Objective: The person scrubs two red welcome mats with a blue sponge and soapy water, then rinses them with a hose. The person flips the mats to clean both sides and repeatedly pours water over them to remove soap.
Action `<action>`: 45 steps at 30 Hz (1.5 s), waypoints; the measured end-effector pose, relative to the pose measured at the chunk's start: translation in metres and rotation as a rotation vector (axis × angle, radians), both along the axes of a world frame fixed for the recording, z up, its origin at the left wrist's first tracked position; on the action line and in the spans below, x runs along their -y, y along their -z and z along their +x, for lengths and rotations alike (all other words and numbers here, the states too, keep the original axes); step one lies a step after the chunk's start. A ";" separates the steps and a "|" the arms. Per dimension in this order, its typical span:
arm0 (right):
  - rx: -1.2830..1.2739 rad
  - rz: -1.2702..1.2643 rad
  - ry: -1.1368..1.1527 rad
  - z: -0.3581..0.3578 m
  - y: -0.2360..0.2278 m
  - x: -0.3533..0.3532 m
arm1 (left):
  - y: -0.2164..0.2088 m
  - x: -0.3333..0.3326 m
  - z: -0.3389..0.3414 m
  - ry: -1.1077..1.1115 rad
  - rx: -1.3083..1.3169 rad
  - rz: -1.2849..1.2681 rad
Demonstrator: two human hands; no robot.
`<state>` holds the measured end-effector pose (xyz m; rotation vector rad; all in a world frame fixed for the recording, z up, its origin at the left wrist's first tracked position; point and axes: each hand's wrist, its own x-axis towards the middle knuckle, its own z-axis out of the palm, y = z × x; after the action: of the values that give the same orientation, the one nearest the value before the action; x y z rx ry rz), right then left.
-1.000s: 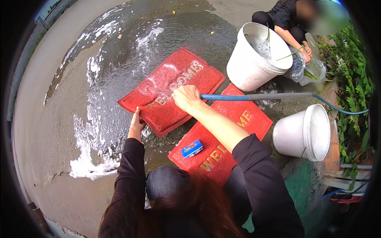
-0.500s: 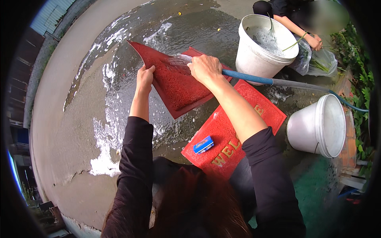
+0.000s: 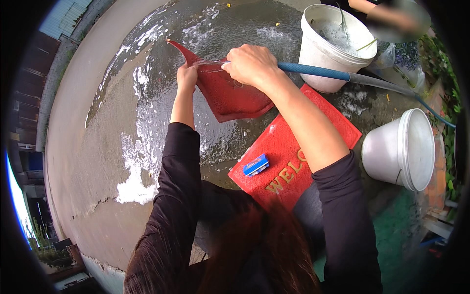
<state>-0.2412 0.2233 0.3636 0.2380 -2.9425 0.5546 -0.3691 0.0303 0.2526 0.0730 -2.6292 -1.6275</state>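
Left hand (image 3: pixel 186 77) gripping a raised red mat (image 3: pixel 230 95) by its edge above wet, soapy concrete (image 3: pixel 98 147); right hand (image 3: pixel 249 63) closed around a blue hose (image 3: pixel 318 71), spraying the mat.

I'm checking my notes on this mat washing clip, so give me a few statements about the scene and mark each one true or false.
1. The left hand holds a red mat lifted off the ground. True.
2. The right hand grips a scrub brush. False: it grips a blue hose.
3. A blue brush lies on the second red mat. True.
4. The bucket on its side is full of soapy water. False: the upright bucket holds the foamy water.
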 end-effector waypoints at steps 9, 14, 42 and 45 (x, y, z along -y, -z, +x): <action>0.300 0.112 -0.064 0.014 0.014 0.015 | 0.027 0.013 -0.018 -0.139 0.004 0.177; 0.170 0.113 0.016 0.010 0.038 -0.004 | 0.046 0.009 -0.019 -0.043 0.019 0.160; 0.021 0.025 0.273 -0.009 0.035 -0.033 | -0.131 -0.026 0.057 0.413 -0.159 0.069; 0.030 0.009 0.283 -0.007 0.034 -0.038 | -0.124 -0.020 0.047 0.413 -0.180 0.000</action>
<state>-0.2482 0.2616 0.3300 -0.1849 -2.9334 0.5075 -0.3223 0.0501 0.3765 -0.6250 -2.6245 -1.6417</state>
